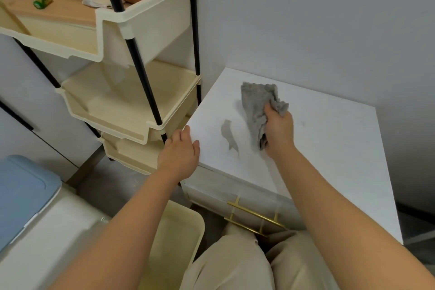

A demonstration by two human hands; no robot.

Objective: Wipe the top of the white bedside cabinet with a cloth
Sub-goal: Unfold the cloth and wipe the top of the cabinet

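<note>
Cabinet, white, stands in a corner against a pale wall, seen from above by a person facing its front. The right hand is over the middle of the cabinet top, its fingers clenched round a bunched grey cloth. One end of the cloth sticks up towards the back edge and the rest trails down towards the front, under the palm. Whether the cloth touches the top cannot be told. A small grey patch shows on the top just left of the cloth.

The left hand holds the cabinet at its front left corner, thumb lying on the top and the other fingers curled over the left edge.

Two gold handles cross the cabinet's front, above the person's beige trousers.

Left of the cabinet, just beside it, is a rack of cream trays on black poles. The top tray holds a green can, a brown bundle and a crumpled white item. Near the lower left are a cream bin and a blue lid.
</note>
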